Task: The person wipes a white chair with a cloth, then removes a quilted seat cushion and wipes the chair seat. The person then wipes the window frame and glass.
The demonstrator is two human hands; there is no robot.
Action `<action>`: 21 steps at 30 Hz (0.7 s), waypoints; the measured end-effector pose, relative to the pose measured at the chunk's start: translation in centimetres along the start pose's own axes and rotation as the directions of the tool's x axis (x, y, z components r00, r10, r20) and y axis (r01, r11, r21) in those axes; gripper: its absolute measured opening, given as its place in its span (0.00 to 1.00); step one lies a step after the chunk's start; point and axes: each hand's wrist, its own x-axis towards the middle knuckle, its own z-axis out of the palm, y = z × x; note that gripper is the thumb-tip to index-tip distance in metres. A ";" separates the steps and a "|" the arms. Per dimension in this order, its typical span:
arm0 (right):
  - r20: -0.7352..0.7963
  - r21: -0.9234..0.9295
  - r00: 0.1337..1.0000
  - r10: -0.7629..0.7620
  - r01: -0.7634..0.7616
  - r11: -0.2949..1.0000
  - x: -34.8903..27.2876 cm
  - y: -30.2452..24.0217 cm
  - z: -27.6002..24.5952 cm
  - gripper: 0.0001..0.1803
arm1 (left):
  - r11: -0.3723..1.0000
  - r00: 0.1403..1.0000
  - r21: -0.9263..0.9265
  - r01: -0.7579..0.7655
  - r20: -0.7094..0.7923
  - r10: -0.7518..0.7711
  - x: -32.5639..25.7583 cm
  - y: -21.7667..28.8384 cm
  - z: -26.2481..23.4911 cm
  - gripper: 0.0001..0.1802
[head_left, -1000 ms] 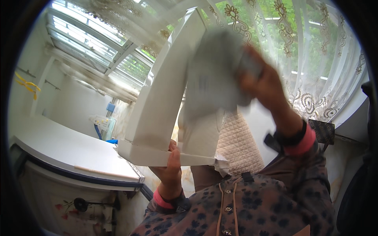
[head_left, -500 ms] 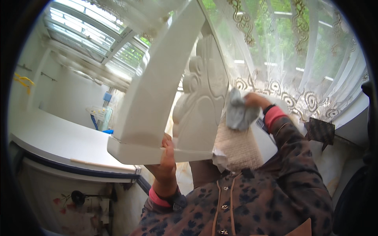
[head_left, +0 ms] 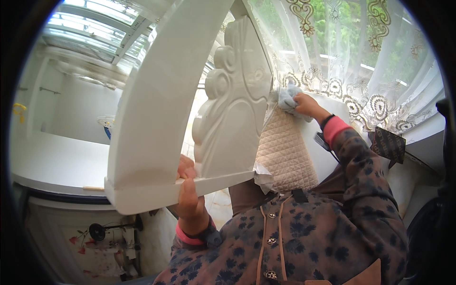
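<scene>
The left hand [head_left: 191, 203] is clasped around the lower edge of a white frame [head_left: 147, 118] that rises above it, with a carved panel [head_left: 232, 118] up and to that hand's right. The right hand [head_left: 309, 105] grips a bunched grey cloth [head_left: 288, 98]; a quilted pad [head_left: 285, 154] lies below it, a sheer curtain [head_left: 356, 61] beyond.

The left hand [head_left: 192, 205] grips the near edge of a white carved frame [head_left: 154, 114]; the right hand [head_left: 309, 105] holds a pale cloth [head_left: 288, 98] by the quilted mat's far end [head_left: 284, 154].
</scene>
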 end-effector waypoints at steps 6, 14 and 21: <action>-0.471 0.556 0.873 -0.129 0.407 0.724 7.0 1.7 -6.8 0.22 | 0.999 0.998 -0.030 0.031 -0.047 -0.032 -0.5 -0.6 0.4 0.13; 0.105 0.263 0.984 -0.142 0.110 0.958 16.8 1.3 0.7 0.20 | 0.984 0.995 -0.169 -0.061 -0.089 0.046 -0.2 -1.2 0.8 0.16; 0.191 -0.542 0.947 0.257 -0.117 0.833 12.4 14.0 0.0 0.16 | 0.989 0.993 -0.129 -0.070 -0.105 0.057 0.1 -1.7 1.3 0.16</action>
